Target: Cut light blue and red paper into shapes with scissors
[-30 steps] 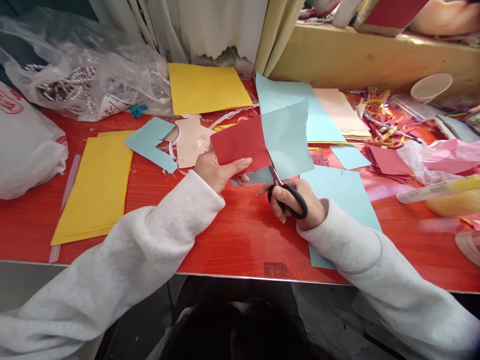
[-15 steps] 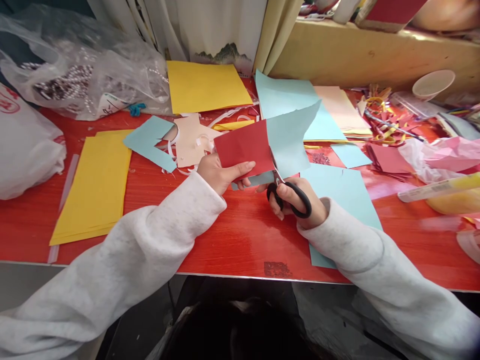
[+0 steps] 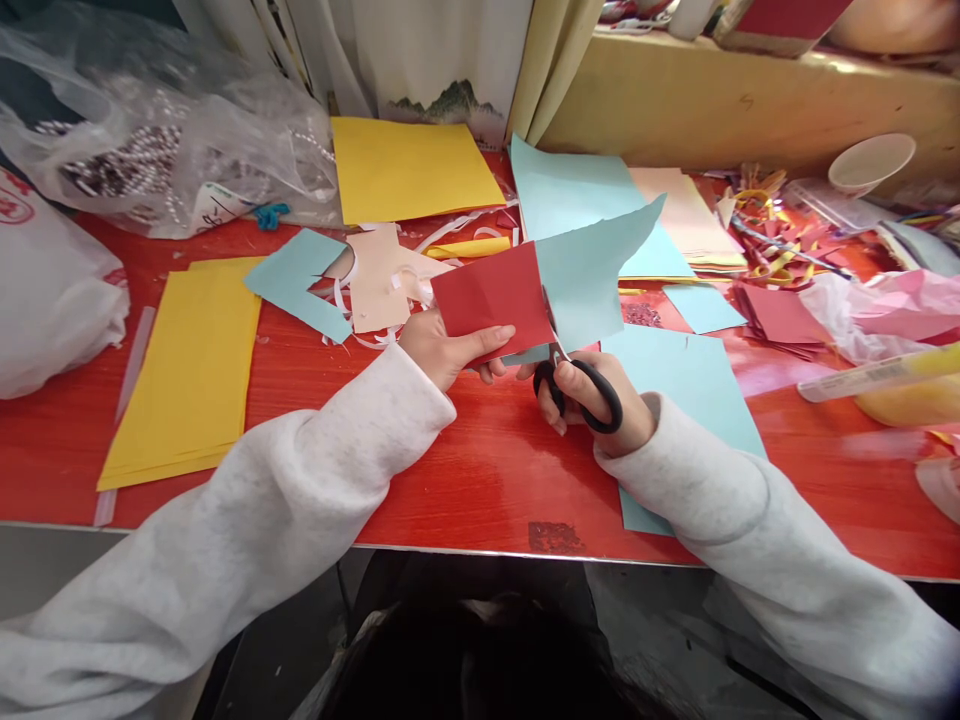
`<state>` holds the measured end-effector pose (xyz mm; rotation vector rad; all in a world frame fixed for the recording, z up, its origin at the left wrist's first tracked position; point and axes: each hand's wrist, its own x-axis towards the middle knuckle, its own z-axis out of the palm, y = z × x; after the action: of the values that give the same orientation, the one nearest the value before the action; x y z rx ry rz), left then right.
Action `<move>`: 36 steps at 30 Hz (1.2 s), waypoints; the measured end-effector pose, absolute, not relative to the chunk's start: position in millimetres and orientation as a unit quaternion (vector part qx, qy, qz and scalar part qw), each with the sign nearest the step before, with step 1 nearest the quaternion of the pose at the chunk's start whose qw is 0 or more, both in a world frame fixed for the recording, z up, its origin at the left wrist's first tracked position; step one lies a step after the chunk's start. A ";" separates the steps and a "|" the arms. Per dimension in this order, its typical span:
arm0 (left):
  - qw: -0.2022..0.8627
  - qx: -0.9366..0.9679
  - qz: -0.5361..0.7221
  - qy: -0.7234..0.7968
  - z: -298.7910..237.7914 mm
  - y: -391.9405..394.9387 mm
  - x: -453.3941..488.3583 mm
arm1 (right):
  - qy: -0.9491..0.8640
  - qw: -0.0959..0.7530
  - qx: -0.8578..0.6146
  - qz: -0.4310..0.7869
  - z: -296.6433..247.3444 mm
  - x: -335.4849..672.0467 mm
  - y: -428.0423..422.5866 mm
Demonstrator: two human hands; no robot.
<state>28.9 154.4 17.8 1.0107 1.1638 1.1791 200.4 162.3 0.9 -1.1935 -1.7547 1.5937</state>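
Observation:
Pinched in my left hand [image 3: 450, 350] is a red paper rectangle [image 3: 491, 300], laid over a light blue sheet [image 3: 581, 275]; my thumb presses on the red face. The blue sheet sticks out past the red paper's right edge, its far corner bent upward. My right hand [image 3: 600, 390] grips black-handled scissors [image 3: 604, 400], fingers through the loops. Their blades lie along the right edge of the red paper, in the blue sheet. Part of the blades is hidden by paper. Both hands are above the red table [image 3: 450, 480].
Yellow sheets [image 3: 184, 370] lie at left, another yellow stack [image 3: 412, 175] at the back. Light blue sheets [image 3: 675, 390] rest beneath my right forearm. A cut blue piece [image 3: 300, 285] and peach scraps [image 3: 379, 280] lie behind my left hand. Red cards [image 3: 784, 315] sit at right.
The blue flap right of the scissors has swung outward to the right and its corner sits slightly higher. The red paper has shifted slightly right. Both hands keep their holds.

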 end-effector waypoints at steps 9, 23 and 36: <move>0.567 0.422 0.513 0.486 14.6 156.2 29.7 | -0.657 0.247 -0.438 0.562 -3.2 201.0 162.1; 0.576 0.409 0.502 0.499 19.9 154.5 30.5 | -0.635 0.283 -0.444 0.566 -0.1 196.0 159.0; 0.571 0.425 0.514 0.478 10.6 155.0 35.2 | -0.632 0.275 -0.441 0.575 -2.8 199.5 161.4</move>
<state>35.2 155.0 10.6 0.9973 1.1223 1.2062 199.5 161.4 -2.8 -1.1864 -1.6983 1.5462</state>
